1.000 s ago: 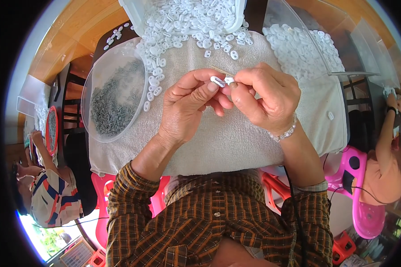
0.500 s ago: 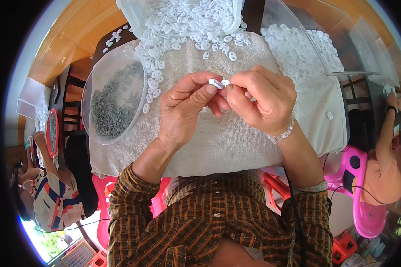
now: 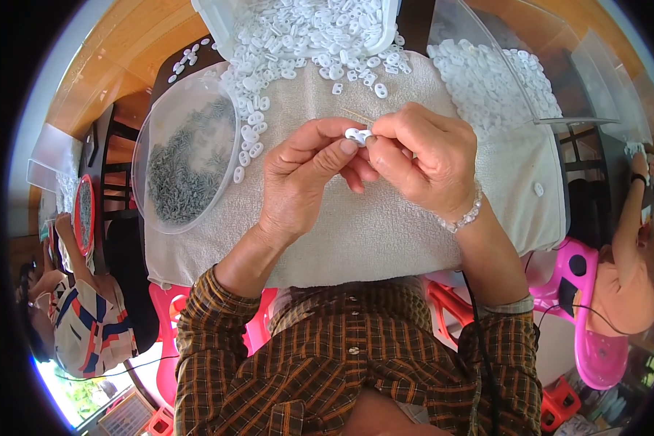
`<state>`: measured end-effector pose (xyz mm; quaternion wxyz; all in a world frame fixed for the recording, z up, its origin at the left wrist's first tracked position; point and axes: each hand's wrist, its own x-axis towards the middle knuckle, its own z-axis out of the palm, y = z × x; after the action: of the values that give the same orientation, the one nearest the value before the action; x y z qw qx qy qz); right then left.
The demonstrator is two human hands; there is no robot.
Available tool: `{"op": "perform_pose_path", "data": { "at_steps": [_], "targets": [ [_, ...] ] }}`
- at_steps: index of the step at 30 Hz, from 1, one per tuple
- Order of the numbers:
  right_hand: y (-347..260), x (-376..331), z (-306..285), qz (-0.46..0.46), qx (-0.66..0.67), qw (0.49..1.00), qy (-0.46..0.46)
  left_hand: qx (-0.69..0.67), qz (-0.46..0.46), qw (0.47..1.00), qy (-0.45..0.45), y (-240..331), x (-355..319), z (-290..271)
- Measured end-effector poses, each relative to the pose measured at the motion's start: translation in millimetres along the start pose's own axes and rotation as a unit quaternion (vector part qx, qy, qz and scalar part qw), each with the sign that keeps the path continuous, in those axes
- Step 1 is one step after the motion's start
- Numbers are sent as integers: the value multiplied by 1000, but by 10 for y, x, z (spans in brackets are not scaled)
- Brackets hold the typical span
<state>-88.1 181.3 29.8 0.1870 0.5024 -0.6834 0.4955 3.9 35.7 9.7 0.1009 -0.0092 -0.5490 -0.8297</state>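
Observation:
My left hand (image 3: 298, 171) pinches a small white oval plastic piece with two holes (image 3: 355, 135) between thumb and forefinger, above the towel. Against the piece's right end, the thumb and forefinger of my right hand (image 3: 432, 160) are pressed together; what they hold is hidden. A thin tan stick (image 3: 357, 115) shows just beyond the right fingertips, and I cannot tell whether it is held or lies on the towel. To the left stands a round clear tray (image 3: 189, 227) of small grey pointed pieces (image 3: 182, 185), like screws or plugs.
A white tub (image 3: 216, 33) at the far side spills white oval pieces (image 3: 301, 33) onto the beige towel (image 3: 341, 247). At the far right, more white pieces (image 3: 479, 80) lie by a clear plastic bin (image 3: 559, 120). One stray piece (image 3: 538, 189) lies right. Co-workers (image 3: 94, 312) sit either side.
The white piece has turned slightly, now showing its holes, and shifted a little to the right. My right hand has moved slightly left, its fingertips closer against the piece.

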Motion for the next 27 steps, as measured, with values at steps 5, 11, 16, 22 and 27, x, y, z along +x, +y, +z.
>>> {"op": "perform_pose_path", "data": {
  "at_steps": [5,11,16,22,27],
  "targets": [
    [17,-5,-20,32,22,999,-35,21,-4,1000,-10,7,-13,-18],
    [56,-9,-17,46,29,996,-69,65,-9,997,-27,15,1,3],
    [61,19,-45,31,15,995,-98,116,20,992,-38,-8,-20,-28],
    [66,29,-119,83,57,985,-140,151,36,987,-37,-8,-38,2],
    [28,49,-161,201,139,955,-168,143,22,989,-45,15,-47,8]
  ]
}}
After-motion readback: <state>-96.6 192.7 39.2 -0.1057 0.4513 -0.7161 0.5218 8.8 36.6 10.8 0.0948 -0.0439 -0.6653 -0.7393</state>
